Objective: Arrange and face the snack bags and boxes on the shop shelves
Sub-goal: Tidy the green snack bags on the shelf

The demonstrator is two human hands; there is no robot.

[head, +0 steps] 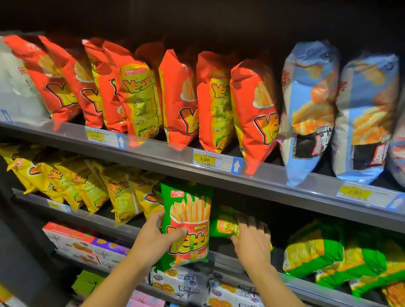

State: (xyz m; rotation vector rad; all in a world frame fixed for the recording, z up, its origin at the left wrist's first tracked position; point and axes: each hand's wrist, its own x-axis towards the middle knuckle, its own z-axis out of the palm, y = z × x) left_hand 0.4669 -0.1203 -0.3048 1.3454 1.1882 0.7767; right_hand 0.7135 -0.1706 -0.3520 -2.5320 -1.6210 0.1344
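On a shop's middle shelf (98, 220), below rows of red snack bags (178, 98) and pale blue bags (307, 103), a person's left hand (158, 235) holds a green fries bag (189, 224) upright at the shelf's front edge, thumb across its face, fingers (158, 216) curled round its left side. Just beside it, the right hand (252, 243) clasps a second green bag (225, 226) lying flat on the shelf, fingers spread over its top, thumb at its near edge.
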